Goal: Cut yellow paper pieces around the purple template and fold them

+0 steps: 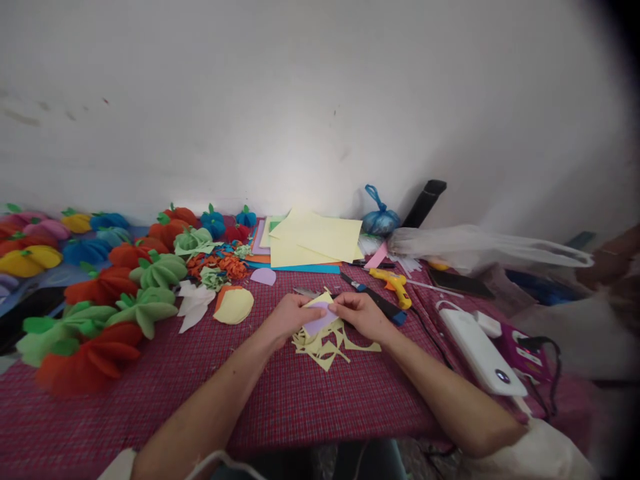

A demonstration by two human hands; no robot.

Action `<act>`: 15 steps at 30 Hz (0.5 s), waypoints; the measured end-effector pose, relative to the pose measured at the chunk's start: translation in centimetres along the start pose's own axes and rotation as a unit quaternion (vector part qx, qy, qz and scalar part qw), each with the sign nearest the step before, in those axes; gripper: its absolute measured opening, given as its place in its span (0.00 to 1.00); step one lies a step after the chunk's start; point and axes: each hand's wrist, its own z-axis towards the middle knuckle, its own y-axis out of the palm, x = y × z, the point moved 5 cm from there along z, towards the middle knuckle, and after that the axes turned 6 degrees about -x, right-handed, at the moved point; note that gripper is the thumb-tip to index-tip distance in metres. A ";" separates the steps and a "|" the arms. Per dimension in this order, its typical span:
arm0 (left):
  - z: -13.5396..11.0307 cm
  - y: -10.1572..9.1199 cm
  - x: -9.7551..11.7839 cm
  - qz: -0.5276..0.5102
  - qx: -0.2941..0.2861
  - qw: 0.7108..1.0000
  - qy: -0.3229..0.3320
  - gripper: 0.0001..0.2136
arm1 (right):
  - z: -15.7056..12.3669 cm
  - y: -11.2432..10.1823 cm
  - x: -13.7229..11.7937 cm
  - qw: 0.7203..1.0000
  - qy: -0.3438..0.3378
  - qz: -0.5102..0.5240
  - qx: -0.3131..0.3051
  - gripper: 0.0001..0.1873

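Note:
In the head view, my left hand (290, 317) and my right hand (364, 316) meet above the table in front of me. Between them they pinch a lilac felt-like piece (319, 323) laid on a pale yellow sheet. My thumbs press on the top of it from either side. Under and around the hands lies a tangle of yellow offcuts (327, 357). Just behind the left fingers shows a grey metal blade (304, 291), its other end hidden. Beyond the right hand is a dark cutter-like tool with a blue end (383, 303).
Several felt pumpkins (150, 270) fill the left side. Cut yellow rounds (234, 306), a lilac half-round (263, 276) and scraps (223, 263) lie nearer. Yellow sheets (317, 240) are stacked behind. To the right are a yellow glue gun (396, 287), a white power bank (483, 350) and a purple power strip (523, 353).

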 end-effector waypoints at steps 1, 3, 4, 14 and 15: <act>0.0 -0.1 0.1 -0.003 0.010 1.000 0.008 0.11 | 0.0 -0.1 0.0 1.000 0.002 0.009 0.004 0.16; 0.1 -0.4 0.2 -0.013 0.027 0.999 0.027 0.12 | 0.0 -0.2 0.1 0.999 0.009 0.030 0.013 0.16; 0.1 -0.5 0.2 -0.017 0.031 0.999 0.034 0.13 | 0.0 -0.2 0.1 0.999 0.014 0.037 0.015 0.16; 0.0 0.0 0.0 -0.012 0.015 1.000 0.015 0.15 | 0.0 0.1 0.2 1.000 0.007 0.010 -0.013 0.16; 0.0 0.1 0.0 -0.012 0.010 1.000 0.009 0.15 | 0.0 0.1 0.2 1.000 0.002 0.003 -0.015 0.16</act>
